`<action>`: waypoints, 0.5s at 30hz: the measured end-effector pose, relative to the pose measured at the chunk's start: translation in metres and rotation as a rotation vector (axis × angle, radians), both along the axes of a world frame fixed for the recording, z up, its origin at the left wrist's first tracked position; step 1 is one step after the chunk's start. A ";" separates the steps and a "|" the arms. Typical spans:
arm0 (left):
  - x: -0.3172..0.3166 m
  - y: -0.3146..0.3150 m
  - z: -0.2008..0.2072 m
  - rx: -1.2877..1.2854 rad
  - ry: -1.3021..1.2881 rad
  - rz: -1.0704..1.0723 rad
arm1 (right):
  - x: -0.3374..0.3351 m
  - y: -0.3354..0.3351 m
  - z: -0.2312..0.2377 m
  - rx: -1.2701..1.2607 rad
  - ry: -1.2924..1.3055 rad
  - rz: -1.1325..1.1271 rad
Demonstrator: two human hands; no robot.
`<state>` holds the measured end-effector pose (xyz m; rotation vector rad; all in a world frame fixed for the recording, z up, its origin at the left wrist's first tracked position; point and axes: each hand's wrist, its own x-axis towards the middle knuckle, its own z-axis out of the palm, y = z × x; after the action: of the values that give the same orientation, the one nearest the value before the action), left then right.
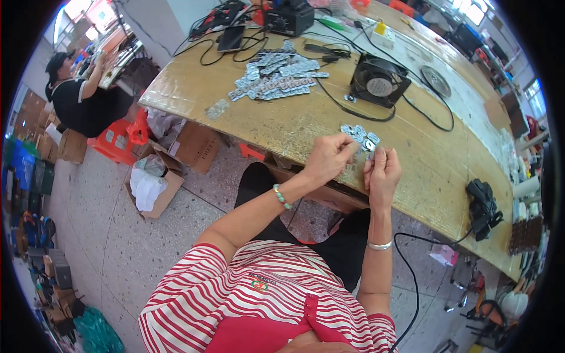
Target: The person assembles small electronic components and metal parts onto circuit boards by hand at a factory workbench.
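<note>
Both of my hands are over the near edge of the wooden table. My left hand [331, 157] is closed in a pinch, its fingertips beside a small group of silvery metal pieces [355, 132]. My right hand [384, 169] is also pinched, thumb and finger pressed together, just right of those pieces. A small silvery piece with a round centre [369, 145] shows between the two hands. What either pinch holds is too small to make out. Farther back lies a heap of flat silvery strips [276, 73] with round spots along them.
Behind my hands stands a square black fan [381, 81] with its cable on the wooden table [259, 126]. A black box with a dial [288, 20], a phone [231, 39] and cables lie at the back. A black bundle [484, 206] is at right. At far left a person [82, 97] sits working.
</note>
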<state>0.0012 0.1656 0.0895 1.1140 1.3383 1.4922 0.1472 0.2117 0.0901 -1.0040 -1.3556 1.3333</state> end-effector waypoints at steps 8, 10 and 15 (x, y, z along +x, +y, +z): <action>0.000 -0.005 -0.006 0.111 0.056 0.122 | 0.002 -0.002 -0.002 0.152 -0.105 0.268; -0.008 -0.007 -0.004 0.122 0.044 0.114 | -0.001 -0.003 0.001 0.173 -0.141 0.246; -0.086 0.016 0.012 0.367 0.995 0.574 | 0.001 -0.002 0.002 0.208 -0.206 0.224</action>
<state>-0.0852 0.1813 0.1015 1.9779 2.2496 1.6811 0.1481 0.2099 0.0922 -0.8848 -1.7666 1.2438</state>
